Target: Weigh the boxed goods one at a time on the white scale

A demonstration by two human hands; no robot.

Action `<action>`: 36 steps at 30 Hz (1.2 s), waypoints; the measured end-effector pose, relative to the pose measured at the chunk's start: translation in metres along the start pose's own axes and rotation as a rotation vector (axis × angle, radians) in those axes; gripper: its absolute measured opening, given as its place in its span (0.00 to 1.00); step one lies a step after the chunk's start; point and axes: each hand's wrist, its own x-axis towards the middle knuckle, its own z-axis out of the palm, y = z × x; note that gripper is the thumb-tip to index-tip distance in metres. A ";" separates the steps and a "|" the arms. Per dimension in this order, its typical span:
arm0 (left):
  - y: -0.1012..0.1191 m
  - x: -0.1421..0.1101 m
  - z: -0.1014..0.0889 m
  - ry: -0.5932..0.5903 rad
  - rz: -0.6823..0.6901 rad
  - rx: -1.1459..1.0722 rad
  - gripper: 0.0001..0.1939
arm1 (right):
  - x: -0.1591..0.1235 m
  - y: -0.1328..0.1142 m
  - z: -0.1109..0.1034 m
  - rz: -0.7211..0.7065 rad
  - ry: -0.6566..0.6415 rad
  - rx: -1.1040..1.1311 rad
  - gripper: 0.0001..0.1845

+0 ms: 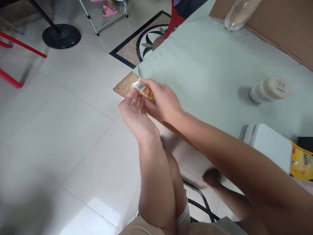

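Both hands meet at the near corner of the table. My right hand [162, 99] is closed round a small clear packet [148, 93] with yellow-orange contents and a white barcode label [139, 86]. From below and to the left, my left hand [139, 114] is turned palm up, its thumb and bent fingers against the same packet. Part of the packet is hidden by the fingers. Just behind it shows a flat brown surface [126, 84] at the table's corner; whether it is paper or board I cannot tell.
A pale green cloth [207, 65] covers the table. On it are a white jar [270, 89], a white box-like object [271, 143], a yellow packet [302, 161] and cardboard [281, 29] with a clear-wrapped item [241, 14]. A black stand base [61, 36] and red legs [23, 44] are on the floor.
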 end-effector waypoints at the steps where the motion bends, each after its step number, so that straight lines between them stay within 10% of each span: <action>1: 0.001 -0.003 0.003 -0.058 0.001 0.013 0.17 | -0.017 0.005 -0.010 0.006 0.096 0.021 0.26; 8: -0.018 -0.058 0.041 -0.549 -0.006 0.081 0.16 | -0.199 0.073 -0.095 0.008 0.568 -0.237 0.23; 14: -0.082 -0.133 0.093 -0.895 -0.087 0.351 0.14 | -0.317 0.138 -0.111 0.359 0.676 -0.429 0.20; 18: -0.131 -0.176 0.110 -1.129 0.106 0.492 0.11 | -0.346 0.150 -0.106 0.496 0.706 -0.393 0.22; 24: -0.149 -0.210 0.115 -1.300 0.680 1.072 0.20 | -0.391 0.160 -0.113 0.205 0.949 -0.197 0.11; 29: -0.134 -0.222 0.118 -1.307 0.684 1.671 0.39 | -0.400 0.167 -0.119 0.241 0.939 -0.047 0.09; 36: -0.143 -0.217 0.115 -1.238 0.755 1.514 0.33 | -0.389 0.165 -0.118 0.233 0.945 0.074 0.08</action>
